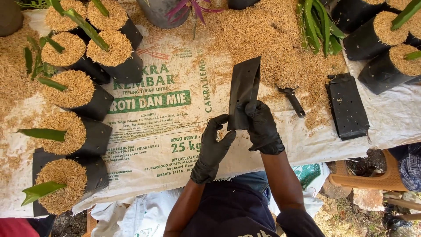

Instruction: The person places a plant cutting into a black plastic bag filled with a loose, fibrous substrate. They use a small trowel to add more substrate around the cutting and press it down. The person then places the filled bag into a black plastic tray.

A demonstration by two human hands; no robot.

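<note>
Both gloved hands pinch a flat black bag [244,90]: right hand [262,127] at its lower edge, left hand [213,147] at seven o'clock; trowel [293,100] at three o'clock

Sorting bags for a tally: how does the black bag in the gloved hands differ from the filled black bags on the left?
The held bag is flat and empty; the filled bags bulge round with rice husk. The held bag is lifted off the sack-covered table, pinched by the left hand and right hand; the filled bags rest on it with green leaves poking out. Both are black plastic.
</note>
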